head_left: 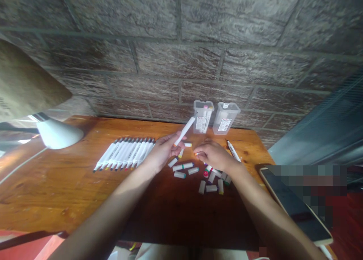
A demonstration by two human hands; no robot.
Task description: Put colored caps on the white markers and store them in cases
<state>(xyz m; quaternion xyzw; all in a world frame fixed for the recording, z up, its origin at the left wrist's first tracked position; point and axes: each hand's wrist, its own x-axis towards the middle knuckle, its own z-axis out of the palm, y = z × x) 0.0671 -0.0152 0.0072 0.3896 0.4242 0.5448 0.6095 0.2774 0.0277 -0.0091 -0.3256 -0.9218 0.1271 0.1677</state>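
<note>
My left hand (pixel 167 148) is closed round a white marker (pixel 185 130) that points up and away toward the wall. My right hand (pixel 214 154) rests on the wooden table (pixel 56 184) with its fingertips pinching a small orange-tipped cap (pixel 196 153). Several loose marker caps (pixel 211 180) lie scattered under and in front of both hands. A row of several white markers (pixel 124 154) lies side by side to the left of my left hand. One more marker (pixel 233 150) lies just right of my right hand.
Two clear plastic marker boxes (pixel 202 117) (pixel 226 118) stand at the table's back edge against a brick wall (pixel 181 44). A white desk lamp (pixel 58 133) sits at the left. A phone (pixel 295 205) lies near the right edge.
</note>
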